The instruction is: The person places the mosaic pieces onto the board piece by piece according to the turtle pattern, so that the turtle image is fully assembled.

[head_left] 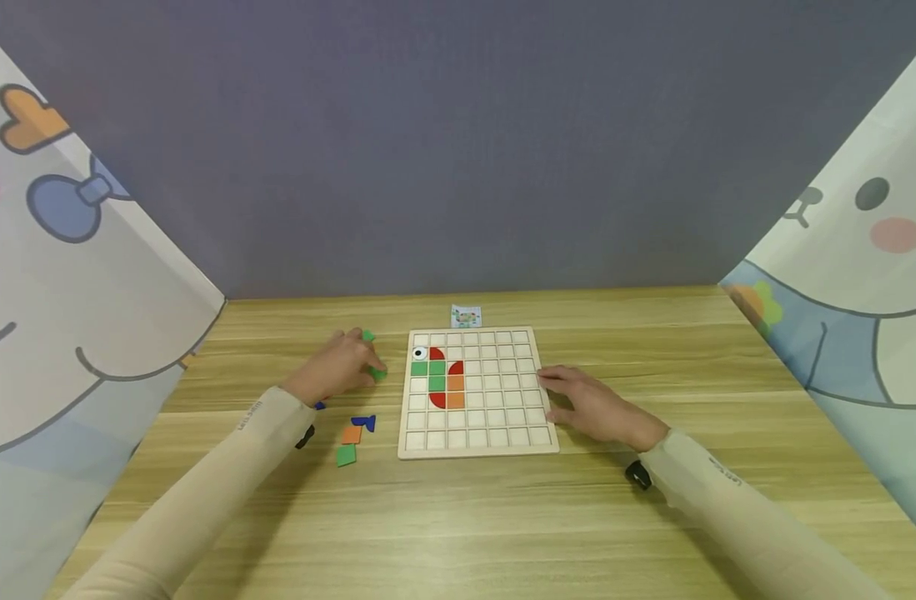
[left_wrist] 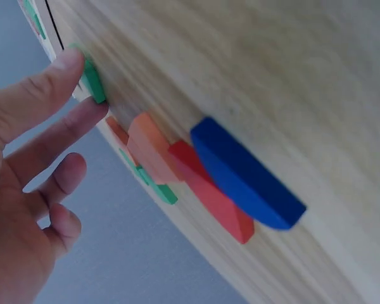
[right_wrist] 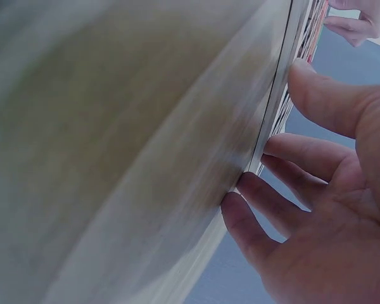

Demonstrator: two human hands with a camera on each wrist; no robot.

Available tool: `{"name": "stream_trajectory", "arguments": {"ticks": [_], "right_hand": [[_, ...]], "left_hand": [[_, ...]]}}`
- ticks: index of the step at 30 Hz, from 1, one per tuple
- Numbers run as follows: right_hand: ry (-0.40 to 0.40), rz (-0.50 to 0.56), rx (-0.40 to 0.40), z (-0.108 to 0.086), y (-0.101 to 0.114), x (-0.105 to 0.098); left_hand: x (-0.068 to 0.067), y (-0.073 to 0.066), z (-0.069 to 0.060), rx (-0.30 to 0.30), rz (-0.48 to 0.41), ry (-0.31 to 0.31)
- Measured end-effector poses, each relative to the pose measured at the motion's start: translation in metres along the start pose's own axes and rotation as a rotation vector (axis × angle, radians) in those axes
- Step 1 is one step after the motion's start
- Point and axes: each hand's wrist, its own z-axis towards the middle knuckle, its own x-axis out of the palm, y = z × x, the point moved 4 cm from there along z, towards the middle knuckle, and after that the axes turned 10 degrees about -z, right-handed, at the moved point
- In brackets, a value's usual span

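My left hand (head_left: 339, 365) pinches a green piece (left_wrist: 95, 82) between thumb and index finger, just left of the wooden grid board (head_left: 495, 433). The other fingers curl loosely. On the board's left side lie an eye tile (head_left: 419, 353) and several green, red and orange pieces. My right hand (head_left: 594, 403) rests its fingertips against the board's right edge, fingers relaxed. In the left wrist view a blue piece (left_wrist: 247, 177), a red piece (left_wrist: 212, 193) and an orange piece (left_wrist: 153, 149) lie on the table near the left hand.
A small picture card (head_left: 466, 317) lies behind the board. Nearer the front left are a dark blue piece (head_left: 365, 422), an orange square (head_left: 352, 434) and a green piece (head_left: 346, 455). A grey partition (head_left: 458, 150) stands behind the wooden table (head_left: 458, 525).
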Motion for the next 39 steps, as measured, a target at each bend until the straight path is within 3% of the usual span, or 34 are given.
{"name": "stream_trajectory", "arguments": {"ticks": [5, 12, 18, 25, 29, 33, 39], "right_hand": [[-0.002, -0.004, -0.004, -0.001, 0.0, 0.0], [-0.002, -0.004, -0.005, -0.001, 0.0, 0.001], [-0.002, -0.01, 0.002, 0.0, -0.001, 0.001], [0.0, -0.008, -0.009, 0.001, 0.002, 0.0], [0.002, -0.009, -0.014, 0.002, 0.002, -0.001], [0.003, -0.015, -0.006, 0.002, 0.001, 0.0], [0.007, -0.011, 0.002, 0.002, 0.002, 0.0]], "left_hand": [[0.002, -0.004, 0.002, 0.014, 0.023, -0.028], [0.002, -0.012, 0.01, 0.08, 0.038, -0.08], [-0.002, -0.042, 0.033, 0.158, 0.044, -0.146], [0.009, -0.078, 0.065, 0.193, 0.011, -0.042], [0.016, -0.094, 0.081, 0.209, 0.021, -0.02], [0.024, -0.102, 0.094, 0.196, 0.032, -0.005], [0.031, -0.106, 0.103, 0.167, 0.059, 0.013]]}}
